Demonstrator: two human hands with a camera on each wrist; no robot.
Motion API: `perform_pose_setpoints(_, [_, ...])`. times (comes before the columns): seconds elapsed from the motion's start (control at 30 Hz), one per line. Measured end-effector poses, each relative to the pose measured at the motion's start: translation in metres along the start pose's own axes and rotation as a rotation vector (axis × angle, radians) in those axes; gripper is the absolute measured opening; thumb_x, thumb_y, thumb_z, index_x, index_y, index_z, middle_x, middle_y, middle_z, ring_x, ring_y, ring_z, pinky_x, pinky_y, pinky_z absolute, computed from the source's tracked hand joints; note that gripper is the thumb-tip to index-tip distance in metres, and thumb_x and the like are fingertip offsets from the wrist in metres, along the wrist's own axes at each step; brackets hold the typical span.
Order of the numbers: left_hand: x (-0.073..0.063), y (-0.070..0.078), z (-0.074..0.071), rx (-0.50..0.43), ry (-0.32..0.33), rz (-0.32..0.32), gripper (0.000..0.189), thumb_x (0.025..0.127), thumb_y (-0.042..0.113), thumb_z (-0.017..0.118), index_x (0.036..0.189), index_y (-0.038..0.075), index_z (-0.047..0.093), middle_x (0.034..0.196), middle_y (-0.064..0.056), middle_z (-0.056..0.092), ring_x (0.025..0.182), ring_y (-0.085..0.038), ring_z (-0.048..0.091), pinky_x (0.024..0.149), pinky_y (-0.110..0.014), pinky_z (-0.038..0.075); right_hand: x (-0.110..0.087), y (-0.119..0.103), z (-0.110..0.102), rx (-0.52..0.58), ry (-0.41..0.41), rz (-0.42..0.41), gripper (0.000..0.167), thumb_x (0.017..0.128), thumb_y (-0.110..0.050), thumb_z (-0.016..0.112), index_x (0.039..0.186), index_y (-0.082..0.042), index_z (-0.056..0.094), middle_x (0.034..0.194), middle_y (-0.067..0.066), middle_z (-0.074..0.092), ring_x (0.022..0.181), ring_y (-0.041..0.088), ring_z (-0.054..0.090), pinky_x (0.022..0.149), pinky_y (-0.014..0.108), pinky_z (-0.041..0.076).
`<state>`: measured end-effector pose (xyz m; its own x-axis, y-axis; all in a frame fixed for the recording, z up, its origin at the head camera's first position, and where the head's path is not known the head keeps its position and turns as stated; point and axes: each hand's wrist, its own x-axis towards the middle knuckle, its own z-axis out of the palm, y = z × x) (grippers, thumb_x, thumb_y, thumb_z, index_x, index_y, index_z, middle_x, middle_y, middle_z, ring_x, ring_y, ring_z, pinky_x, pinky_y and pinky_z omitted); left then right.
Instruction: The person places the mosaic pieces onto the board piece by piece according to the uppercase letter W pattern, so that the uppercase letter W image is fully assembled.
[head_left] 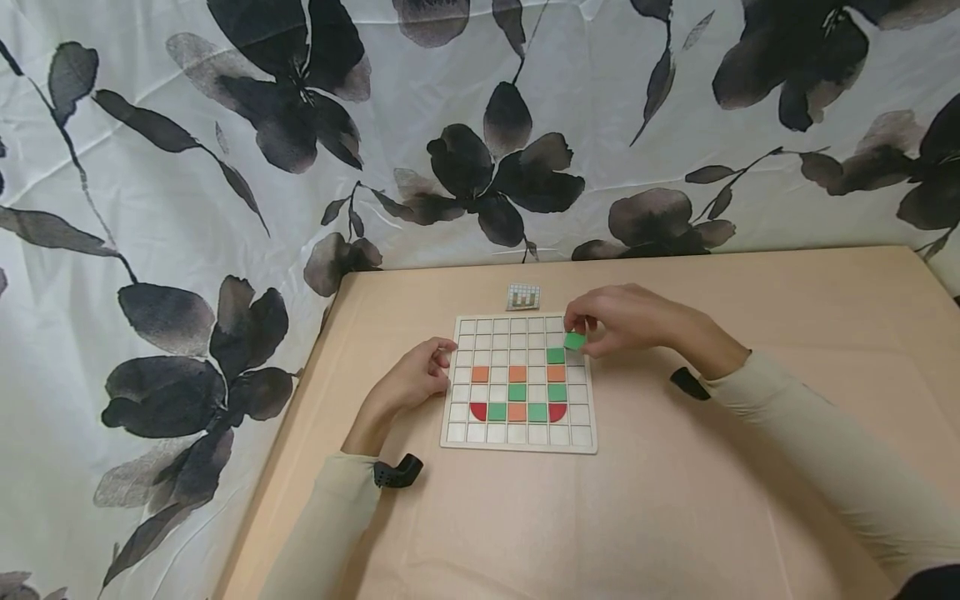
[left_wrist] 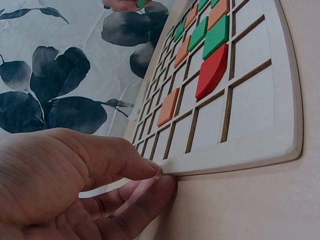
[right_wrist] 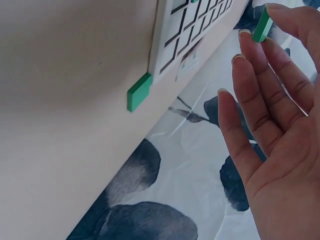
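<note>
A white grid board lies on the table, with several green square tiles and orange square tiles in its cells. Two red tiles with a rounded corner sit in a lower row. At the left edge, my left hand pinches the board's rim between thumb and fingertips. My right hand holds a green tile between thumb and fingertips, raised over the upper right corner. Another green tile rests by the board's corner in the right wrist view; the head view does not show it clearly.
A small card printed with a grid pattern lies just behind the board. Beyond the light wooden table hangs a white cloth with dark flowers. Black bands sit on both wrists.
</note>
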<state>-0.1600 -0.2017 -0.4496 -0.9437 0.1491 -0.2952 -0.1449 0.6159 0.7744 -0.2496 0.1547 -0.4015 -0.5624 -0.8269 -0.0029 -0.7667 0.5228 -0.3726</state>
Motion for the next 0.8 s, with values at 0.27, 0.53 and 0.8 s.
perform_pose_setpoints(0.27, [0.001, 0.0, 0.0, 0.009, 0.002, 0.004, 0.059, 0.086, -0.013, 0.062, 0.141, 0.002, 0.048, 0.107, -0.012, 0.049, 0.087, -0.02, 0.051, 0.068, -0.027, 0.049, 0.011, -0.011, -0.001, -0.006, 0.003, -0.057, 0.02, 0.082, -0.027, 0.079, 0.099, -0.024, 0.07, 0.086, -0.007, 0.065, 0.083, 0.013, 0.059, 0.07, 0.031, 0.045])
perform_pose_setpoints(0.53, [0.002, -0.001, 0.001, 0.004, 0.004, -0.006, 0.06, 0.086, -0.013, 0.064, 0.141, 0.004, 0.049, 0.107, -0.011, 0.049, 0.086, -0.02, 0.051, 0.065, -0.026, 0.047, 0.023, -0.025, 0.001, -0.008, -0.025, -0.088, 0.019, 0.084, -0.028, 0.076, 0.102, -0.024, 0.071, 0.089, -0.007, 0.066, 0.085, 0.013, 0.06, 0.072, 0.031, 0.046])
perform_pose_setpoints(0.8, [0.002, -0.001, 0.001, 0.0, 0.005, -0.006, 0.06, 0.086, -0.014, 0.064, 0.142, 0.003, 0.049, 0.107, -0.011, 0.049, 0.086, -0.02, 0.052, 0.067, -0.028, 0.049, 0.035, -0.034, 0.006, 0.01, -0.062, -0.096, 0.021, 0.086, -0.03, 0.078, 0.104, -0.023, 0.071, 0.09, -0.004, 0.067, 0.086, 0.018, 0.062, 0.072, 0.031, 0.046])
